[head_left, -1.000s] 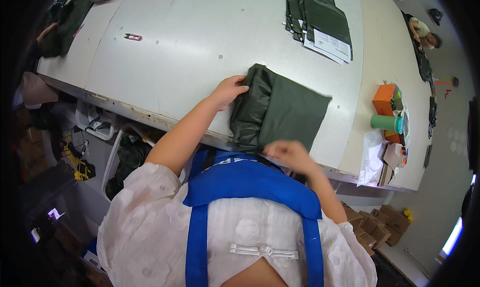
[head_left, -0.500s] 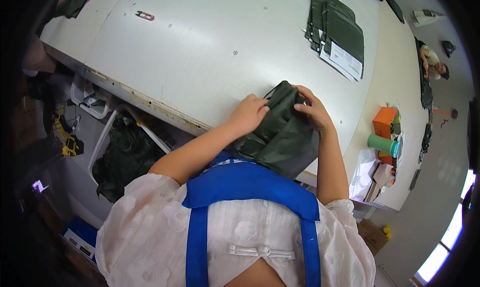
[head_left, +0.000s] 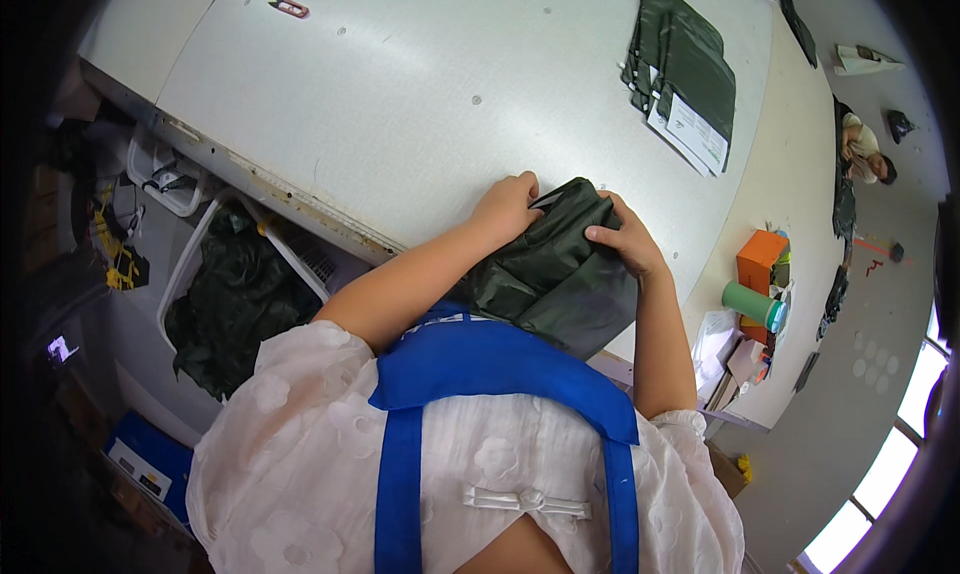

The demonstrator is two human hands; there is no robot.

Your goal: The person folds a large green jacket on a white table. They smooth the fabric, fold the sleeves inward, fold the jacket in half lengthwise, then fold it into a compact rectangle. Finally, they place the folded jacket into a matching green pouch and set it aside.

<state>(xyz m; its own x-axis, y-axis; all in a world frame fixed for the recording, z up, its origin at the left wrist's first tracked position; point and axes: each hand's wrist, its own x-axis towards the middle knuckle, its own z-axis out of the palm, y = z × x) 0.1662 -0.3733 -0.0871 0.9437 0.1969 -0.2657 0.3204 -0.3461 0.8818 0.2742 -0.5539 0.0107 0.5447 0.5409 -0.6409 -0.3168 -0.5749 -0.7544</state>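
Note:
A dark green fabric piece, shiny and folded like a bag or garment (head_left: 565,284), lies at the table's front edge against my blue apron. My left hand (head_left: 508,210) grips its upper left edge, fingertips curled and partly hidden by the cloth. On the far right corner of the piece, my right hand (head_left: 628,236) pinches the fabric, thumb on top and fingers behind. Loose folds run across the cloth between my hands.
Folded dark green pieces with white paper sheets (head_left: 690,134) are stacked at the back right. Thread snips (head_left: 289,7) lie at the far left. A green tumbler (head_left: 752,305) and an orange box (head_left: 762,258) stand right. Below left, a white bin (head_left: 190,284) holds dark cloth.
My left hand has shifted slightly up along the cloth's edge, fingers curling further over it. The top of the fabric has tipped a little lower. The view has turned slightly.

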